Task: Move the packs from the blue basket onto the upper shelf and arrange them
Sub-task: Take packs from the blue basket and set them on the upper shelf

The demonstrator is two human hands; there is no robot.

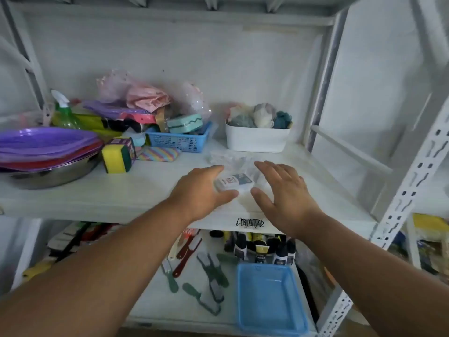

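A small white pack (234, 182) with a blue and red label lies on the upper shelf (136, 190), with more clear-wrapped packs (230, 159) behind it. My left hand (201, 188) touches the labelled pack's left side, fingers spread. My right hand (281, 188) hovers flat just right of it, thumb near its front corner. Neither hand grips anything. The blue basket (269, 297) stands on the lower shelf below and looks empty.
On the upper shelf stand a white tub (256, 139) of cloth balls, a blue mesh basket (179, 139), sponges (117, 155), purple plates over a steel bowl (46, 147) and a spray bottle (64, 113). Brushes (206, 276) and dark bottles (262, 249) lie on the lower shelf.
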